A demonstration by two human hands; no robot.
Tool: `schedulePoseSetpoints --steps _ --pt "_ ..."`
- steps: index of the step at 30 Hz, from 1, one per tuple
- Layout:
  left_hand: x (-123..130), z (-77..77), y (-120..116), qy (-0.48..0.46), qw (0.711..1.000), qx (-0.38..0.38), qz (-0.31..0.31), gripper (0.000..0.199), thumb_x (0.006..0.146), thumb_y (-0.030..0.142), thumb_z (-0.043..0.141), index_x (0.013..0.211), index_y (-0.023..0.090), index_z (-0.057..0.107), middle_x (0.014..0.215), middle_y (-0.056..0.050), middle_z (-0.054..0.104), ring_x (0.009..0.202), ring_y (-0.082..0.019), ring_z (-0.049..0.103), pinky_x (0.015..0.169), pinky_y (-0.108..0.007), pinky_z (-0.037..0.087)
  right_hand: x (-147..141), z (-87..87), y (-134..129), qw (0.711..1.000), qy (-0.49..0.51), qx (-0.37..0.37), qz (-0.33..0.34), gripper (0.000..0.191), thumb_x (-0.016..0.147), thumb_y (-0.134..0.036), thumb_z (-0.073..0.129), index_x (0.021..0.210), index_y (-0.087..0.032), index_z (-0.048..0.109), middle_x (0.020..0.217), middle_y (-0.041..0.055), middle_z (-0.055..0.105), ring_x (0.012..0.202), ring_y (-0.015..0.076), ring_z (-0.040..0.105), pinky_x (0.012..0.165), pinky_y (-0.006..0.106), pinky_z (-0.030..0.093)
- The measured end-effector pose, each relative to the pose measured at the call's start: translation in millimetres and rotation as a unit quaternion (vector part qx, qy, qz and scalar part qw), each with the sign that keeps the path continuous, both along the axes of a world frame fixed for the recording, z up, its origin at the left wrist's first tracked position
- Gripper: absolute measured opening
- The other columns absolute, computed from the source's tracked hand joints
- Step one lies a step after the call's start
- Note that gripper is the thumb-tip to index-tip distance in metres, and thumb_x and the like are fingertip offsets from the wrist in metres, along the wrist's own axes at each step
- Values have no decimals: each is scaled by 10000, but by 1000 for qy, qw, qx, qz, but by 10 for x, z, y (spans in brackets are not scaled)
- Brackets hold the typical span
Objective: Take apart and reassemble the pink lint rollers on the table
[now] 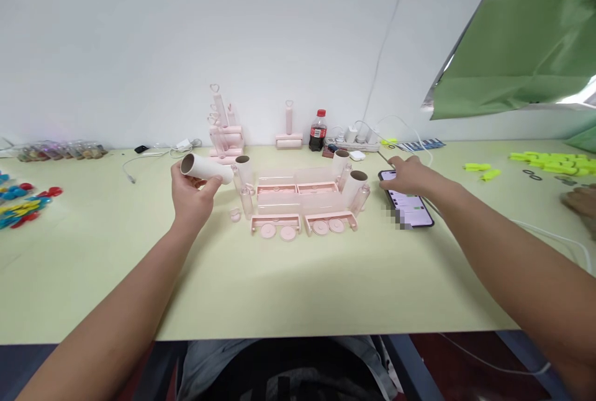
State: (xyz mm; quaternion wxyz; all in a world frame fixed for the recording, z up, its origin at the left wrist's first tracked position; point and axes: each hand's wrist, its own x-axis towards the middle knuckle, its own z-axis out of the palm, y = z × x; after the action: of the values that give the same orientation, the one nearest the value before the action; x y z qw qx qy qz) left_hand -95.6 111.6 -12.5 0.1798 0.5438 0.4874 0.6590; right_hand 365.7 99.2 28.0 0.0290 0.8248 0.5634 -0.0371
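My left hand (192,195) is closed around a white lint roller refill (205,168), tilted above the table with its cardboard core facing left. My right hand (406,174) reaches over the top of a phone (412,207) lying on the table with its screen lit; the fingers are apart at its upper left edge. Between the hands stand more refill rolls (354,189), upright, with clear pink handles (360,200) beside them. Pink roller frames (277,222), clear pink covers (321,202) and round pink caps (268,231) lie in front.
Assembled pink lint rollers (226,137) stand by the wall, near a cola bottle (318,131) and a power strip (358,145). Colourful pieces (25,202) lie far left, yellow-green pieces (554,162) far right. Another person's hand (581,203) shows at the right edge.
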Motion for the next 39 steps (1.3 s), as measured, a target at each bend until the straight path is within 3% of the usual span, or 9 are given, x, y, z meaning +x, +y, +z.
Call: schedulePoseSetpoints --steps 7,12,16,20,24,29,35,39 --pt "-7 -28 15 6 1000 2 1 542 644 244 755 1090 250 447 1032 -38 597 942 -202 640 792 -343 536 174 -224 220 1000 -7 -17 20 836 713 -564 608 1426 -191 382 1379 233 415 956 363 630 648 394 494" --pt "-6 -28 5 6 1000 -4 -3 556 646 253 760 1107 254 449 1019 -35 595 922 -197 640 789 -346 537 158 -242 222 999 5 20 27 768 738 -549 595 1384 -170 429 1341 241 464 997 376 619 686 412 497" --pt "6 -13 -9 -1 1000 -20 2 547 641 246 761 1096 253 457 1033 -36 596 931 -199 632 809 -362 533 164 -142 46 996 28 71 36 671 824 -511 521 1380 -152 411 1376 247 460 1124 356 563 803 395 476" --pt "11 -10 -4 -11 1000 -8 -5 555 633 248 766 1091 255 452 1041 -38 595 937 -197 628 823 -374 529 291 -97 -249 995 37 70 60 585 831 -434 529 1361 -211 423 1391 156 503 1189 298 535 914 359 446" --pt "22 -5 -10 -9 1000 -10 -9 555 633 243 765 1088 257 448 1025 -35 595 936 -201 630 816 -378 531 457 -204 -520 994 -12 87 58 585 785 -450 569 1326 -254 461 1441 167 467 1280 435 411 978 552 369" --pt "28 -5 -19 1 1000 -18 -5 548 640 250 757 1090 258 444 1019 -36 596 944 -209 635 818 -377 531 535 -373 -662 991 -55 109 52 579 811 -476 496 1350 -277 422 1467 151 448 1327 427 370 1016 588 324" --pt "6 -22 14 -6 1000 -13 -13 552 640 257 754 1095 256 441 1034 -44 599 929 -208 632 811 -383 531 533 -387 -669 990 -44 128 33 603 802 -445 467 1360 -219 420 1472 167 449 1330 418 383 1022 560 338" --pt "10 -7 12 -9 1000 -15 -9 551 633 256 750 1088 255 441 1043 -44 592 939 -210 626 812 -380 529 551 -287 -722 986 14 164 8 573 770 -323 447 1333 -216 426 1330 118 611 1203 359 531 966 470 420"
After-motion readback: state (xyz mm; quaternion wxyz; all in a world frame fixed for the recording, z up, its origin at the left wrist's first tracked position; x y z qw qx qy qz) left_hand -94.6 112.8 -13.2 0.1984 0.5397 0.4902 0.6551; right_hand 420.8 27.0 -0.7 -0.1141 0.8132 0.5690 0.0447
